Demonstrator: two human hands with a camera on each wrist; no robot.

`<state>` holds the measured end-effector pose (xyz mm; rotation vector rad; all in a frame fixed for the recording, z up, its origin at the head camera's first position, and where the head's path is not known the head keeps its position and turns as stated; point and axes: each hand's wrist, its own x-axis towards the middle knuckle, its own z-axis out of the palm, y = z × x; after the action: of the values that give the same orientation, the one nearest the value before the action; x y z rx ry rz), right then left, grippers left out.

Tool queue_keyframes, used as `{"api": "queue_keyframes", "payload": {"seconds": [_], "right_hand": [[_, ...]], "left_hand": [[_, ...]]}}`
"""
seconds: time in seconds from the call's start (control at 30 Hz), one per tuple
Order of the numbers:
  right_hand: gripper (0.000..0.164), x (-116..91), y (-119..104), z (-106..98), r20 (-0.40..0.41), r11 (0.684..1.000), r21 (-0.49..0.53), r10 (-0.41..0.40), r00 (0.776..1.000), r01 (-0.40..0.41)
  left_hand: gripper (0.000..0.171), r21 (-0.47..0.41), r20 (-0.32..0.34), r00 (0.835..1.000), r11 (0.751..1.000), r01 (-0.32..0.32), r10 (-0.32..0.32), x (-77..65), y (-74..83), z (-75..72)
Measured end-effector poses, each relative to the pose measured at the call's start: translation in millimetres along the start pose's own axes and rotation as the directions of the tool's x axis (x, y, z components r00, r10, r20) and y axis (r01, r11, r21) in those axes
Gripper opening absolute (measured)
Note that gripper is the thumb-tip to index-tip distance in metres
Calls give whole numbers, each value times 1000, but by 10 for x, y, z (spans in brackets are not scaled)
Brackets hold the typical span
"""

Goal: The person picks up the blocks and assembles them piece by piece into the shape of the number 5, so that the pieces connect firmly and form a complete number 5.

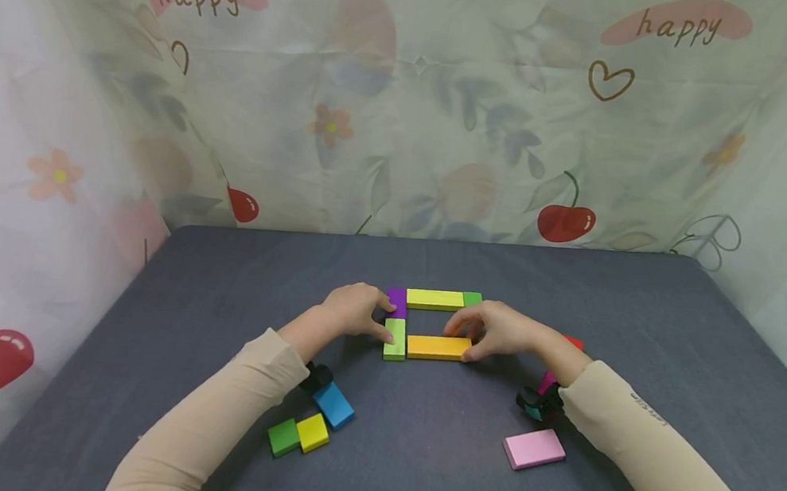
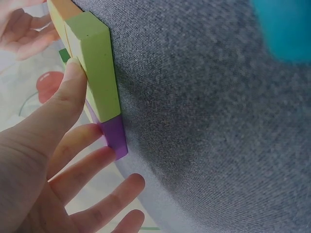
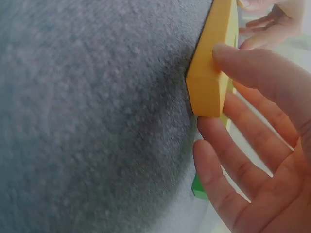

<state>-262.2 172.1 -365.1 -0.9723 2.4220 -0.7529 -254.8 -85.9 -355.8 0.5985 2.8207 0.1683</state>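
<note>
On the table lies a partial frame of flat blocks: a purple block (image 1: 397, 303) and a light green block (image 1: 395, 339) on the left, a long yellow block (image 1: 434, 300) ending in a green block (image 1: 472, 299) behind, and a long orange block (image 1: 437, 348) in front. My left hand (image 1: 354, 309) is at the left side, thumb on the light green block, fingertips against the purple one, fingers mostly straight. With thumb on its near side and fingers behind, my right hand (image 1: 500, 329) pinches the right end of the orange block, whose left end is right beside the light green block.
Near my left forearm lie a blue block (image 1: 334, 405), a small yellow block (image 1: 312, 432) and a green block (image 1: 284, 437). A pink block (image 1: 534, 449) lies at front right; magenta (image 1: 548, 381) and red (image 1: 574, 342) blocks are partly hidden by my right arm. A patterned curtain (image 1: 414, 120) hangs behind.
</note>
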Motion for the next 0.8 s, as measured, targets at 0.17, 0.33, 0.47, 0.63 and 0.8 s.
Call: {"api": "queue_keyframes", "payload": {"seconds": [0.17,0.33,0.47,0.63,0.8], "right_hand": [[36,-36,24,-20,-31,1000,-15,6,1000,-7],[28,-52,44,-8,-34,999,-13,32,999,-32],[27,-53,48,0,-40,999,-12,37,999,-38],[27,-58,44,0,-43,999,-17,36,998,-37],[27,-61,39,1,-43,999,-19,38,998,-39]], "left_hand": [[59,-2,1,1000,1000,-2,2,-4,4,-5],[59,-6,-2,1000,1000,2,-2,-15,7,-6],[59,-7,-3,1000,1000,5,-5,-16,9,-3],[59,-8,-2,1000,1000,10,-10,-14,9,3],[60,-10,8,1000,1000,18,-18,-10,11,0]]}}
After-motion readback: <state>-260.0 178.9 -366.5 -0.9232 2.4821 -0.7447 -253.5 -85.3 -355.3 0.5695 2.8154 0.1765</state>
